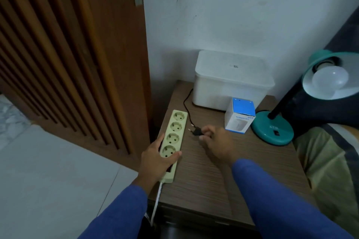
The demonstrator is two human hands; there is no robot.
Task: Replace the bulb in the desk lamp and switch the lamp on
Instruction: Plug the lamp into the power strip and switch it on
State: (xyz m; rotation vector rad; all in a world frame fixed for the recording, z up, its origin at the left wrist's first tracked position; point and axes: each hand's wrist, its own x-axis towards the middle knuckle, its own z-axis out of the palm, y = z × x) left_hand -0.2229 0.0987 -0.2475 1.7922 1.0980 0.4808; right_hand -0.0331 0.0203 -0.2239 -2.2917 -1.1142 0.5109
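Left hand [155, 158] clamps 4-socket power strip [173, 137]; right hand [217, 142] pinches 1 2-pin plug [196, 131]; 1 bulb [330, 80] in lamp [272, 132].

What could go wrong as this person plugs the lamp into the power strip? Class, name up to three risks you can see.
1. The right hand pinches the black plug close to its bare prongs; fingers could touch metal during insertion.
2. The power strip lies at the table's left edge, steadied only by the left hand; pushing might slide it off.
3. The cord trails loosely; a tug could shift the teal lamp.
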